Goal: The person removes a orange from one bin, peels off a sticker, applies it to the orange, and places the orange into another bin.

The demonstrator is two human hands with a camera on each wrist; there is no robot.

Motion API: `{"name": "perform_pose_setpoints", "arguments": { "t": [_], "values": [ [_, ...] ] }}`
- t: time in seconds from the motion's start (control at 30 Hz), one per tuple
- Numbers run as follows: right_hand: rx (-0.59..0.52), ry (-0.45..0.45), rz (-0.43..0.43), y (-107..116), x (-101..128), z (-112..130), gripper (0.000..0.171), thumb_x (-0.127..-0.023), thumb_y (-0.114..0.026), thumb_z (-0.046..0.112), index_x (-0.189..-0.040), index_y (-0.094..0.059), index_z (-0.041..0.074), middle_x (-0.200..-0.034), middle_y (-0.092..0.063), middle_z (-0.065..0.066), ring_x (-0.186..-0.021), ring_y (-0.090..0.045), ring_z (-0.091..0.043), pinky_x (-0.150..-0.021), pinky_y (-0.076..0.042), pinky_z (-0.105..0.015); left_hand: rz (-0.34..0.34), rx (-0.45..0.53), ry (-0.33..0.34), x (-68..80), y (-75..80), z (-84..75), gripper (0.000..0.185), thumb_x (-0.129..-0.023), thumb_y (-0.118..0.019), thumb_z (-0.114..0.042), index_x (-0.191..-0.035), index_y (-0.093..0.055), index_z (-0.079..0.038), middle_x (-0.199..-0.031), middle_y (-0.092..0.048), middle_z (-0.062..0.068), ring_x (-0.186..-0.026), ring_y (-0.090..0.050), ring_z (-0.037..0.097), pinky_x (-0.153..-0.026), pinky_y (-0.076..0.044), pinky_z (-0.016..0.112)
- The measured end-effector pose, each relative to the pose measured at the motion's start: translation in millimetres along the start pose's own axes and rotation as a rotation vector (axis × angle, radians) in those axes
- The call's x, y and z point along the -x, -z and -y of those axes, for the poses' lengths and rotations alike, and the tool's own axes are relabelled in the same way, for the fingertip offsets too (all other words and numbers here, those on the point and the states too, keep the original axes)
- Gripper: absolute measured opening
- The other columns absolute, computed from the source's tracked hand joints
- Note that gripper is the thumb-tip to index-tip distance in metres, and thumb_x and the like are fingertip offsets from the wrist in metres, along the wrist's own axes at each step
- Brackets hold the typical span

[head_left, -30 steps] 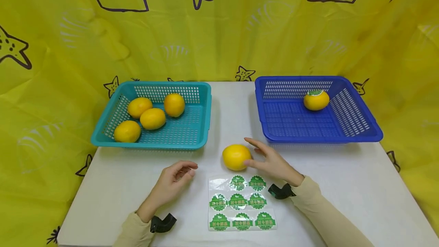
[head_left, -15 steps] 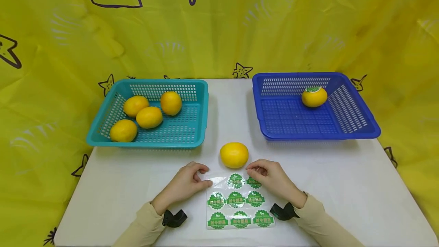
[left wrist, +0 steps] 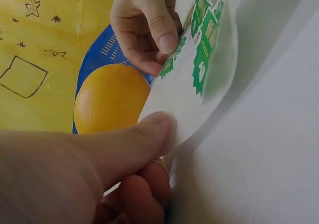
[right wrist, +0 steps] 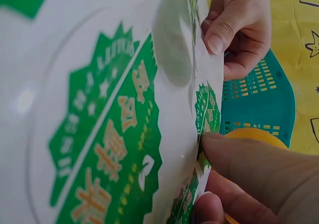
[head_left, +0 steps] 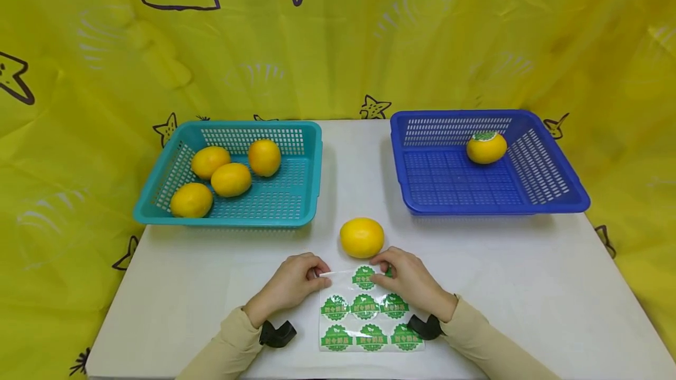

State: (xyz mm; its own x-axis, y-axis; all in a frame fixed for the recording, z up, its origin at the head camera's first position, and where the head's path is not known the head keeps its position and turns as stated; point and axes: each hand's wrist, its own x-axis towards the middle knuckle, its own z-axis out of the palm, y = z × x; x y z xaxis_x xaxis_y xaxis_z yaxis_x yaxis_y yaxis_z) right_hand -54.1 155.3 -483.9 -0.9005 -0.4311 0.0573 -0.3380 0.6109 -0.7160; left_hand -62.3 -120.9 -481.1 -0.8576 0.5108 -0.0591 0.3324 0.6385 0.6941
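Teal basket [head_left: 311, 175]: at 10 o'clock on the white table [head_left: 528, 286], it holds 4 plain oranges [head_left: 230, 179], 3 close together and 1 just beside them toward the back.

Left hand [head_left: 292, 286]: at 6 o'clock, slightly to the left, on the table. Thumb and curled fingers pinch the top left corner of the sticker sheet; in the left wrist view the thumb [left wrist: 124, 144] presses on the lifted white corner.

Sticker sheet [head_left: 364, 321]: at 6 o'clock, near the front edge of the table, just in front of the loose orange. It carries 8 green round labels that show; the far edge is raised from the table between the 2 hands, the near part lies flat.

Loose orange [head_left: 361, 237]: in the centre, between the 2 baskets and a little nearer, just behind both hands, not touched.

Right hand [head_left: 404, 280]: at 6 o'clock, slightly to the right. Its fingers are curled and pinch the top right of the sheet, at the edge of 1 green label [right wrist: 207, 109].

Blue basket [head_left: 570, 192]: at 2 o'clock, with 1 orange [head_left: 486, 148] in the far right part, a green label on top.
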Motion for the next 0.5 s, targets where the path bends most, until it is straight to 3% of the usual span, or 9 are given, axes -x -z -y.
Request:
{"name": "perform_pose_setpoints", "arguments": {
  "t": [0.33,0.5],
  "values": [
    [-0.077,0.017,-0.009,-0.4,3.0,-0.3,0.016,-0.085,-0.078,0.014,-0.095,-0.065,0.015,-0.085,-0.055,0.009,-0.065,-0.045,-0.006,-0.058,-0.042,-0.023,-0.04,0.014,-0.004,1.4,-3.2,-1.7,0.01,-0.087,-0.076,-0.018,-0.093,-0.069,-0.014,-0.074,-0.052,-0.012,-0.065,-0.048,0.005,-0.063,-0.042,0.025],
    [-0.197,-0.029,0.06,5.9,5.1,3.9,0.01,-0.089,-0.073,0.012,-0.093,-0.064,0.015,-0.078,-0.058,0.01,-0.067,-0.052,-0.008,-0.061,-0.046,-0.024,-0.088,-0.067,0.037,6.3,-3.7,-5.1,0.031,-0.086,-0.078,-0.026,-0.11,-0.065,-0.01,-0.091,-0.051,-0.004,-0.069,-0.045,0.008,-0.062,-0.041,0.026]
  ]
}}
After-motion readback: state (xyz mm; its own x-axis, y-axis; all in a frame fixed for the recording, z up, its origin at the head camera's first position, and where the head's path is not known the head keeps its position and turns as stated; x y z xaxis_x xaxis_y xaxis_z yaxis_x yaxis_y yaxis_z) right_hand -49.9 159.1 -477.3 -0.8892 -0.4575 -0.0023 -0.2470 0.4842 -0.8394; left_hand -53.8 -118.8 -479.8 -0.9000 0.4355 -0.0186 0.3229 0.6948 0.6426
